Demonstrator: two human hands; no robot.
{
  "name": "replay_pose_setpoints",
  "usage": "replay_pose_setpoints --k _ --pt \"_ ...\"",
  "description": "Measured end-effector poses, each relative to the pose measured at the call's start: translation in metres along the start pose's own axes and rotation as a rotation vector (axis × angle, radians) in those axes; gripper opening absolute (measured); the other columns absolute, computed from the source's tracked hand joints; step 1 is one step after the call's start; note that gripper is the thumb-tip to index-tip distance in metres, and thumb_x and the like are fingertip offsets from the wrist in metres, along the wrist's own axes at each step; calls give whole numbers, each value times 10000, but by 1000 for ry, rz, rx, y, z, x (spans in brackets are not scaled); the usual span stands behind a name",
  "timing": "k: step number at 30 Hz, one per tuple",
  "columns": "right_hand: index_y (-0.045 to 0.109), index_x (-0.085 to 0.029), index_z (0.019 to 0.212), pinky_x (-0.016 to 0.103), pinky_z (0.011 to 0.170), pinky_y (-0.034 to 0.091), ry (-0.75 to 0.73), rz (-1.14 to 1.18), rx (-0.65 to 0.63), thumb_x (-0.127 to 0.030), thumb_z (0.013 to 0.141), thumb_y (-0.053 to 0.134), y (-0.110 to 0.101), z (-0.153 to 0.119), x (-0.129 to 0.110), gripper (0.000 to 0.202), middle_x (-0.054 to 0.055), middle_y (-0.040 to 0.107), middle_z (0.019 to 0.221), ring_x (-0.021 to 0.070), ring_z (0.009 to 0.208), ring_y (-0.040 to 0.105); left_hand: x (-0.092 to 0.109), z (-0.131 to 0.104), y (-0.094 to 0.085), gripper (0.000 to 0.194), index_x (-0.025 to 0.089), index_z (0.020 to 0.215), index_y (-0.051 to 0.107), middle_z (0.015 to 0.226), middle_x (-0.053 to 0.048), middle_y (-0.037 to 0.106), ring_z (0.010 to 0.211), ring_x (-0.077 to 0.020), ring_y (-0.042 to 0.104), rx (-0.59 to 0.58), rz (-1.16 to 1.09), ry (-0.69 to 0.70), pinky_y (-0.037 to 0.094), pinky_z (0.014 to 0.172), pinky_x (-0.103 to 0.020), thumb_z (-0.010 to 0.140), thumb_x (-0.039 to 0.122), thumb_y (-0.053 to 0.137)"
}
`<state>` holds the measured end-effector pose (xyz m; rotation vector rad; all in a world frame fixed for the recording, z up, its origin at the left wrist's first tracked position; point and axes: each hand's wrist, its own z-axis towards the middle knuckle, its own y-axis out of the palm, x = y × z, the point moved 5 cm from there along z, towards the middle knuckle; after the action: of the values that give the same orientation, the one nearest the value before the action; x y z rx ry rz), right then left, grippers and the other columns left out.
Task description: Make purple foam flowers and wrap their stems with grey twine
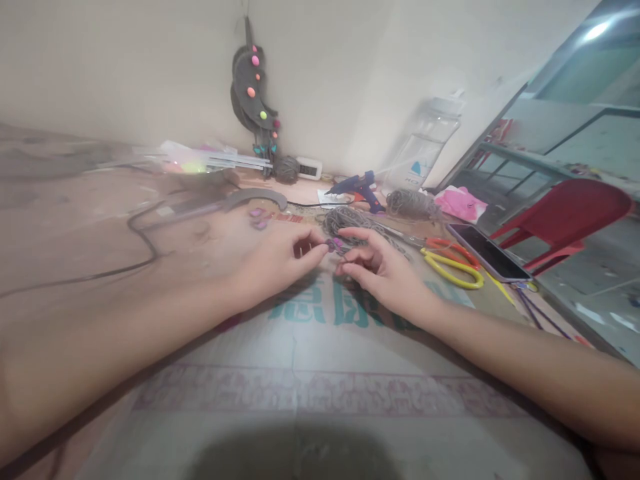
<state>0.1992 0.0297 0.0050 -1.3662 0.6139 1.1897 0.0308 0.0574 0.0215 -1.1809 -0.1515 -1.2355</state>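
My left hand [283,261] is closed, its thumb and forefinger pinching a small purple piece [335,245] in the middle of the view. Close by on the right, my right hand [387,270] has its forefinger reaching over the piece and its thumb and other fingers pressed together. What those fingers hold, if anything, is too small and blurred to make out. Just beyond both hands lies a loose heap of grey yarn [345,219]. Scissors with orange and yellow handles [453,270] rest to the right of my right hand. A few purple bits [259,218] lie beyond my left hand.
A blue glue gun [363,190], a grey yarn bundle [413,203] and a clear bottle [423,147] stand along the wall. A phone [490,252] lies at the right edge. A grey crescent ornament with coloured balls [250,90] hangs behind. A black cable [143,233] crosses the left side.
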Motion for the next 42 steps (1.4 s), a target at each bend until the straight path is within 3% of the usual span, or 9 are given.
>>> replay_pose_setpoints --k 4,10,15,20,27,32,35,39,42 --pt "503 -230 1232 266 513 445 -25 -18 27 -235 941 497 -5 0 0 291 -35 645 766 95 504 510 -2 -1 2 168 171 765 625 697 16 624 665 -126 551 -10 15 -5 403 606 -244 898 241 551" --pt "612 -202 1098 268 624 482 -156 -289 150 -244 847 686 -15 1 -8 266 -16 628 779 127 672 592 -5 -2 5 169 179 782 632 725 12 638 679 -131 553 -45 28 -3 401 617 -255 904 248 539" --pt "696 -194 881 265 680 492 -263 -393 166 -198 869 669 -16 2 -13 30 16 683 830 137 754 630 -6 -2 6 150 181 793 637 725 15 637 676 -128 555 -46 7 -2 402 611 -253 898 243 549" --pt "702 -186 811 250 663 469 -352 -435 163 -198 903 643 -15 0 -20 110 2 687 756 124 711 619 -6 -2 8 150 188 812 647 734 17 639 678 -127 558 -71 9 -5 402 613 -258 902 259 552" --pt "662 -216 1042 259 582 471 -195 -366 172 -279 861 692 -16 0 -12 194 -1 705 834 114 618 590 -8 -2 8 165 182 776 622 712 21 620 659 -123 546 -73 19 -41 396 603 -258 901 259 546" --pt "538 -249 1140 238 379 426 70 -33 67 -316 814 713 -7 -1 -3 376 40 695 1117 49 416 513 -7 -1 6 159 184 778 625 702 21 618 659 -124 546 -59 12 -28 393 597 -254 900 250 545" --pt "483 -252 1166 246 356 460 174 150 4 -328 801 712 -1 -1 1 438 26 687 1053 77 421 567 -7 -1 5 165 184 784 628 707 20 619 660 -123 541 -43 10 -16 394 597 -249 905 251 537" --pt "535 -221 1124 239 497 529 83 112 44 -257 824 686 -5 1 -1 338 -46 632 757 96 535 609 -9 -1 6 173 181 766 611 699 20 604 656 -122 533 -50 35 -18 388 597 -251 902 259 539" --pt "587 -208 1073 234 540 522 -22 -12 104 -218 797 719 -11 0 -5 306 -48 607 742 81 556 581 -9 -1 7 170 184 786 621 716 14 615 669 -131 541 -65 39 -23 394 608 -261 905 272 537"
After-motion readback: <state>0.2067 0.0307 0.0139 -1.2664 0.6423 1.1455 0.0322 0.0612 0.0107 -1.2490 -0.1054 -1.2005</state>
